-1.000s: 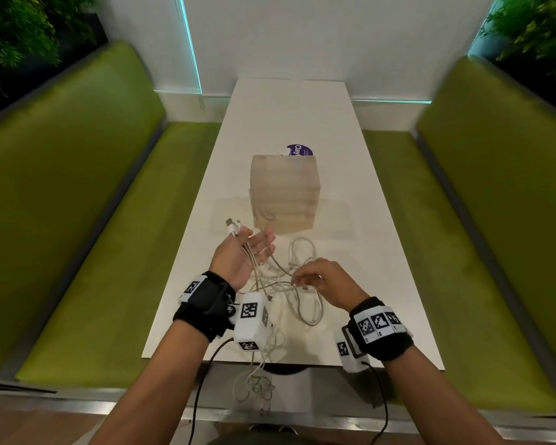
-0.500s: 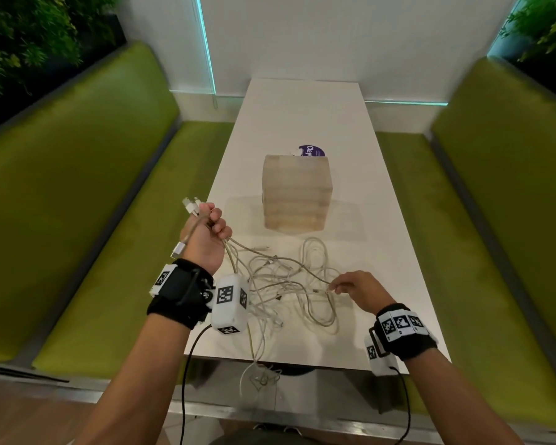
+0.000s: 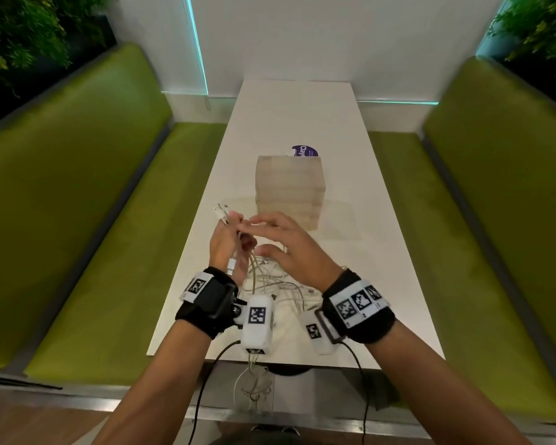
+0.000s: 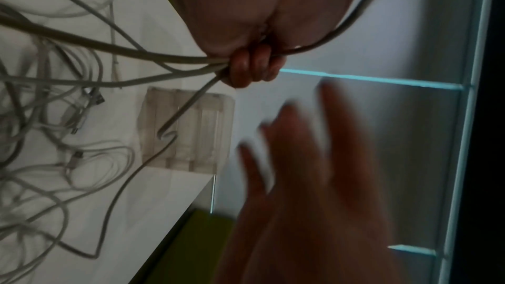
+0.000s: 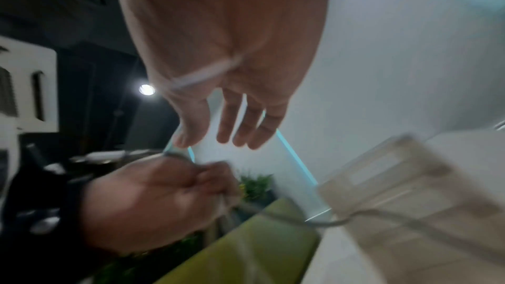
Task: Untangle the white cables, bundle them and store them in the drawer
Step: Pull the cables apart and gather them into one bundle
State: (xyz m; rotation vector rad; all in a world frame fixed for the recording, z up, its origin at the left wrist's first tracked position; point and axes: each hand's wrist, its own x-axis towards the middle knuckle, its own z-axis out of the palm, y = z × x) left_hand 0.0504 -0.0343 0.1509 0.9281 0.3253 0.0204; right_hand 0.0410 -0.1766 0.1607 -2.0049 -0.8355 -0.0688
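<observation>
So the left hand [image 3: 230, 248] is fisted up around a handful of thin white charging cables [image 3: 270, 281], fingers curled tight on the strands with a few plug ends [image 3: 220, 213] sticking out past the knuckles. My guess is that's the point of holding it raised like that: all the ends collected in one grip, so the rest can hang and get combed out. The right hand [image 3: 289, 248] is just beside it, fingers spread and pretty much straight, not gripping anything as far as I can tell. In the right wrist view there's a pale strand lying across the palm, but nothing's closed around it, and that picture is really smeary. Looks like it's reaching in to take an end or run down the strands, though that's only my read. From the fist the cables droop into a loose tangle on the long white table [image 3: 302, 101], and some of it spills over the near edge and dangles below. Farther back sits the small pale wooden drawer box [image 3: 291, 191], shut from what I can see, one loop lying right in front of it. So, nothing stored yet. Green padded benches [image 3: 87, 200] run along both sides.
</observation>
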